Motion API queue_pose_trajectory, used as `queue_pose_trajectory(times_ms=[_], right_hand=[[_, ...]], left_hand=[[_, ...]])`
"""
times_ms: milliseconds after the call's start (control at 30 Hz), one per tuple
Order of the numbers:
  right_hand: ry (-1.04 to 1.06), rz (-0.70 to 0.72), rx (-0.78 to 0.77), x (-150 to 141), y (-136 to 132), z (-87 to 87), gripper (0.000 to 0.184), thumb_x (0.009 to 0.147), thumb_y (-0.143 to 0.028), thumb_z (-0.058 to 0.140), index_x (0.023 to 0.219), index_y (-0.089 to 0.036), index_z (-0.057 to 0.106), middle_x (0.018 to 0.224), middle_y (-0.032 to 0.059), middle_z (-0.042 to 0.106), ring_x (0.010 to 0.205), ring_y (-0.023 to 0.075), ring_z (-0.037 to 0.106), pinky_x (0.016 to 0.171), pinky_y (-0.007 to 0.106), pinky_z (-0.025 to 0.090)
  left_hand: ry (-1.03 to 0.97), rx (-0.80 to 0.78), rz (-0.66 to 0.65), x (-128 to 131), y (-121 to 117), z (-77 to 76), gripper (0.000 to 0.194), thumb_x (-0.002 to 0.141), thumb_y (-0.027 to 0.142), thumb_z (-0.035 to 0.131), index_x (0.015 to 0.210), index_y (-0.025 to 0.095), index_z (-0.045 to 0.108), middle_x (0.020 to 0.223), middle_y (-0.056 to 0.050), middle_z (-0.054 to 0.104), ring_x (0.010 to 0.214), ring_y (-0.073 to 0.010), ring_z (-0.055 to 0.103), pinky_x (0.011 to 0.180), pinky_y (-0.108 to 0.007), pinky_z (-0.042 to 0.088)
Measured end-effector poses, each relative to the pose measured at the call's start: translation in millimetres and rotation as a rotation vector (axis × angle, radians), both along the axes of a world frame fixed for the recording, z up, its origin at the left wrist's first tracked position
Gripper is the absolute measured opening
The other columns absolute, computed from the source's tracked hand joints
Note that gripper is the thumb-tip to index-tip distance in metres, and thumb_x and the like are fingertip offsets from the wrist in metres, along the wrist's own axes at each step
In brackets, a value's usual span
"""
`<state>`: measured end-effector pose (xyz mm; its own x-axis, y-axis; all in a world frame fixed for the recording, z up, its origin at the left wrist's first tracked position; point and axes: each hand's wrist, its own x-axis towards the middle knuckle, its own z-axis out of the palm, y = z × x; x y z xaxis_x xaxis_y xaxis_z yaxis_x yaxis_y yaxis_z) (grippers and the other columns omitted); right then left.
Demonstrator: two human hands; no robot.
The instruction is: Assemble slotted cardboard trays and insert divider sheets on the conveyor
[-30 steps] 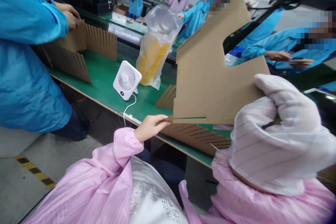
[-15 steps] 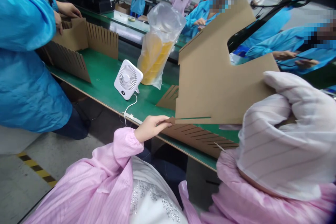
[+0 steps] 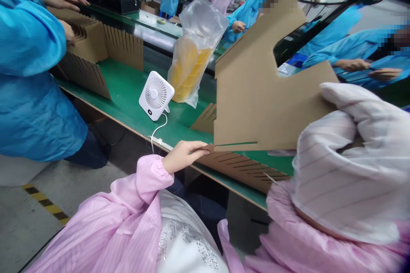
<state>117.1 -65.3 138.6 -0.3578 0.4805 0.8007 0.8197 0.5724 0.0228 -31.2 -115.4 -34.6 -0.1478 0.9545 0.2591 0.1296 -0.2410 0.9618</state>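
Note:
A large brown cardboard sheet [image 3: 253,98] with a notch cut in its far side stands tilted up in front of me. My left hand [image 3: 184,153], bare, pinches the sheet's near left corner between thumb and fingers. At the sheet's right edge is my right hand [image 3: 355,149], in a white striped glove and closed on the cardboard; part of its grip is hidden. Below the sheet, slotted cardboard strips [image 3: 238,168] stand on the green workbench [image 3: 128,111]. Another slotted piece [image 3: 205,119] shows just left of the sheet.
A white fan [image 3: 156,95] with a cable stands on the bench left of the sheet. Behind it is a clear plastic bag [image 3: 195,59] with yellow contents. A co-worker's blue sleeve [image 3: 28,47] is at left, hands over slotted cardboard dividers [image 3: 91,42]. More people work across the line.
The sheet has tilted very slightly leftward, still held in both hands. At left, the co-worker's far hand has lifted off the cardboard dividers and moved left.

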Motion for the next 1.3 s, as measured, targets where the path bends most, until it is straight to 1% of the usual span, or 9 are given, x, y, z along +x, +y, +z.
queue_pose_trajectory(times_ms=[67, 233, 333, 467, 733, 933, 1033, 1200, 1300], right_hand=[[0.053, -0.075, 0.115, -3.0, -0.1, 0.6, 0.037, 0.088, -0.015, 0.039, 0.108, -0.016, 0.070, 0.093, 0.0077, 0.073, 0.052, 0.0167, 0.059, 0.043, 0.027, 0.031], [-0.044, 0.028, 0.382, -6.0, 0.4, 2.1, 0.031, 0.086, -0.009, 0.045, 0.100, -0.014, 0.072, 0.086, 0.0028, 0.074, 0.037, 0.0096, 0.043, 0.039, 0.024, 0.030], [-0.081, 0.036, 0.453, -2.3, 1.7, 1.9, 0.028, 0.084, -0.008, 0.050, 0.099, -0.013, 0.072, 0.085, 0.0001, 0.074, 0.034, 0.0088, 0.038, 0.039, 0.024, 0.033], [-0.113, 0.012, 0.490, 3.0, 4.2, 0.7, 0.026, 0.082, -0.009, 0.053, 0.095, -0.011, 0.074, 0.053, -0.0015, 0.064, 0.033, 0.0121, 0.037, 0.035, 0.025, 0.030], [-0.072, -0.023, 0.496, 2.5, 5.5, 0.7, 0.028, 0.075, -0.004, 0.053, 0.089, -0.010, 0.076, 0.038, -0.0041, 0.050, 0.030, 0.0117, 0.028, 0.031, 0.025, 0.027], [-0.071, -0.067, 0.491, 3.2, 2.6, -2.9, 0.028, 0.074, -0.002, 0.055, 0.093, -0.011, 0.074, 0.056, -0.0019, 0.066, 0.030, 0.0106, 0.029, 0.030, 0.026, 0.027], [-0.071, -0.089, 0.472, 2.2, -0.5, -1.9, 0.028, 0.076, -0.002, 0.055, 0.095, -0.012, 0.072, 0.066, -0.0010, 0.071, 0.029, 0.0105, 0.030, 0.029, 0.026, 0.029], [-0.089, -0.086, 0.453, 0.9, -3.9, 0.8, 0.026, 0.076, -0.002, 0.053, 0.092, -0.010, 0.072, 0.058, 0.0000, 0.068, 0.028, 0.0105, 0.029, 0.027, 0.025, 0.027], [-0.114, -0.093, 0.442, 3.1, -3.1, -1.3, 0.027, 0.078, -0.002, 0.053, 0.096, -0.011, 0.071, 0.058, -0.0010, 0.068, 0.029, 0.0108, 0.029, 0.028, 0.025, 0.027]], left_hand=[[0.016, -0.002, -0.005, 1.7, -0.2, 2.3, 0.022, 0.088, 0.030, 0.058, 0.096, 0.015, 0.072, 0.098, -0.003, 0.073, 0.093, -0.0171, 0.066, 0.087, -0.023, 0.047], [0.038, -0.003, -0.008, 8.8, 1.1, 11.5, 0.023, 0.087, 0.031, 0.059, 0.094, 0.014, 0.073, 0.096, -0.004, 0.073, 0.094, -0.0181, 0.066, 0.087, -0.024, 0.047], [0.055, -0.030, 0.009, 15.6, 4.0, 17.6, 0.023, 0.085, 0.032, 0.061, 0.093, 0.014, 0.074, 0.092, -0.004, 0.073, 0.090, -0.0192, 0.066, 0.084, -0.025, 0.048], [0.033, -0.083, -0.015, 20.5, 7.3, 22.0, 0.023, 0.084, 0.032, 0.063, 0.095, 0.015, 0.074, 0.097, -0.004, 0.074, 0.092, -0.0198, 0.067, 0.085, -0.026, 0.049], [-0.109, -0.133, -0.291, -31.9, 12.3, 23.7, 0.039, 0.072, 0.039, 0.075, 0.103, 0.016, 0.070, 0.112, -0.009, 0.070, 0.107, -0.0208, 0.063, 0.096, -0.032, 0.046], [-0.079, 0.029, 0.129, -51.1, 66.8, 15.4, 0.038, 0.080, 0.028, 0.066, 0.116, 0.016, 0.059, 0.127, -0.013, 0.059, 0.113, -0.0192, 0.057, 0.092, -0.032, 0.047], [0.056, 0.054, 0.078, -38.5, 99.0, 13.1, 0.053, 0.077, 0.020, 0.067, 0.128, 0.020, 0.052, 0.134, -0.011, 0.054, 0.119, -0.0203, 0.054, 0.097, -0.033, 0.045], [0.152, 0.037, 0.136, -31.8, 134.6, 9.6, 0.019, 0.086, 0.021, 0.056, 0.098, 0.012, 0.066, 0.097, -0.007, 0.069, 0.090, -0.0176, 0.062, 0.088, -0.032, 0.047], [0.140, 0.035, 0.191, -39.5, 149.8, 5.1, 0.015, 0.086, 0.022, 0.056, 0.090, 0.011, 0.066, 0.089, -0.006, 0.069, 0.084, -0.0166, 0.062, 0.084, -0.030, 0.047]])
